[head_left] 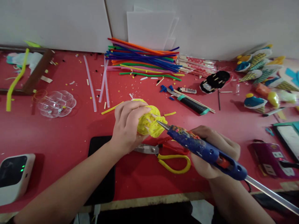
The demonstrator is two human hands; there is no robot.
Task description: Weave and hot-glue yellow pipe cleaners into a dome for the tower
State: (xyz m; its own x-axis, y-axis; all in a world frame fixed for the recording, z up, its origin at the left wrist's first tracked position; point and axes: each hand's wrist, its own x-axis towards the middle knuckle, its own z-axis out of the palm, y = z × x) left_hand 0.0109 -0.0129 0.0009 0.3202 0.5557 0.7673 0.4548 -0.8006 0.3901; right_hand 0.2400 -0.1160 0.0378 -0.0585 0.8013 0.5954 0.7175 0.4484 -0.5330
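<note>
My left hand [128, 124] is wrapped round a yellow fuzzy craft piece [153, 119], which looks made of pipe cleaners with pale sticks poking out of it. In my right hand [216, 146] is a blue hot glue gun [198, 146], smeared with paint or glue, with a long clear glue stick [268, 189] coming out of its back end. The gun's metal nozzle points left and reaches the right side of the yellow piece; whether it touches cannot be made out. Below both hands lie scissors [174, 165] with red and yellow handles, partly covered by my left hand.
Coloured pipe cleaners [144, 59] are piled against the wall. A utility knife [191, 102] and a black fuzzy piece [215, 81] lie behind my right hand. A phone [100, 174], white device [16, 177], clear flower-shaped tray [57, 104] and purple power strip [271, 158] surround the work.
</note>
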